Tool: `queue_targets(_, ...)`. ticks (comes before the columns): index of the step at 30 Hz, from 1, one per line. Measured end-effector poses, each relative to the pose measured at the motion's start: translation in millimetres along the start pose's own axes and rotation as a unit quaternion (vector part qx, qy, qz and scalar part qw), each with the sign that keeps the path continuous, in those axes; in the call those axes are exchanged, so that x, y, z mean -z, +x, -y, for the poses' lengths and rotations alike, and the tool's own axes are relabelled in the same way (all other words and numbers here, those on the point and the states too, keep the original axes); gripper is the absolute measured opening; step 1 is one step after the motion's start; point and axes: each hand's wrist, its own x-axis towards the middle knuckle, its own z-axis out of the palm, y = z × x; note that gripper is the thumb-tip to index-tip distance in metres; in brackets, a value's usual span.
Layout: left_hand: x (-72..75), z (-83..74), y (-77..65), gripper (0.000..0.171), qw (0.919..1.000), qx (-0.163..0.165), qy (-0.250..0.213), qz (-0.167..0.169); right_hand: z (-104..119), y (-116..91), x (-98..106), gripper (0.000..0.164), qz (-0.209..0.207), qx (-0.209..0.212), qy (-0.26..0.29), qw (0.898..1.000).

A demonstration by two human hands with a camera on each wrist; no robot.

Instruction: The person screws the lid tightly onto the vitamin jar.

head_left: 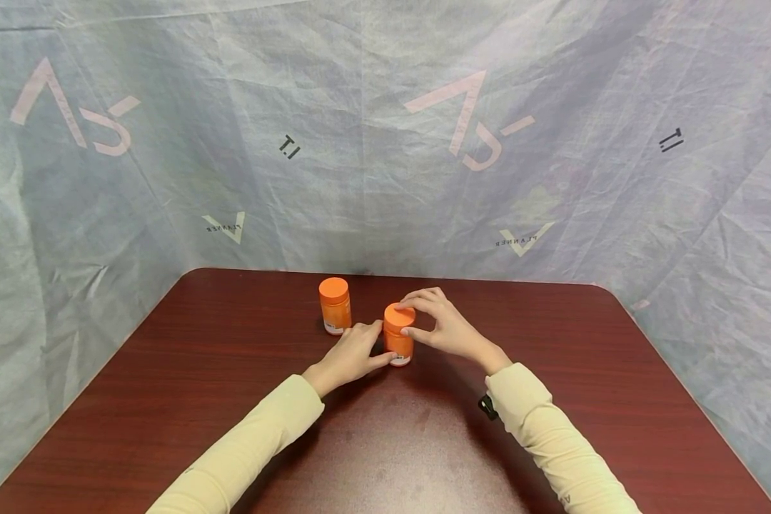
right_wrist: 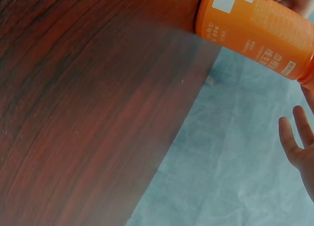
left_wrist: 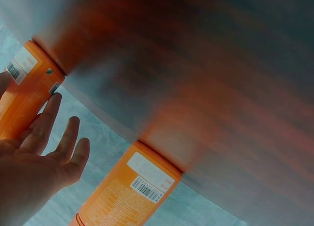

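An orange pill bottle [head_left: 398,348] stands upright on the table between the two hands. My left hand [head_left: 350,355] grips its lower body, thumb in front and a finger round the far side. In the left wrist view the other fingers [left_wrist: 68,137] spread away from the bottle. My right hand [head_left: 450,330] pinches the bottle's orange lid [head_left: 395,317] from the right, thumb at the near edge and fingertips on the far edge. White lettering and a barcode show on the bottle's label [right_wrist: 255,34] in the right wrist view.
A second, similar orange bottle [head_left: 336,315] stands capped, just beyond the left hand. Both are on a dark red wooden table [head_left: 167,385]. Behind the table hangs a grey printed cloth [head_left: 360,185]. A small black object [head_left: 487,407] shows at the right cuff.
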Motion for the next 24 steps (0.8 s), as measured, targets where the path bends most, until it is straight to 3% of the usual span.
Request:
queue_targets(6,0.3,0.0,0.0,0.051,1.0,0.0,-0.001,-0.001,-1.7,0.1,1.6,0.045,0.0,-0.004,-0.001,1.0)
queue_targets(16,2.3,-1.6,-1.0,0.052,1.0,0.004,-0.007,0.003,-7.6,-3.0,6.2,0.049,0.037,-0.072,0.021,0.996)
queue_targets(24,1.6,-1.1,0.1,0.049,1.0,-0.001,-0.003,-0.004,-10.2,-2.9,7.3,0.05,0.053,-0.091,0.045,0.993)
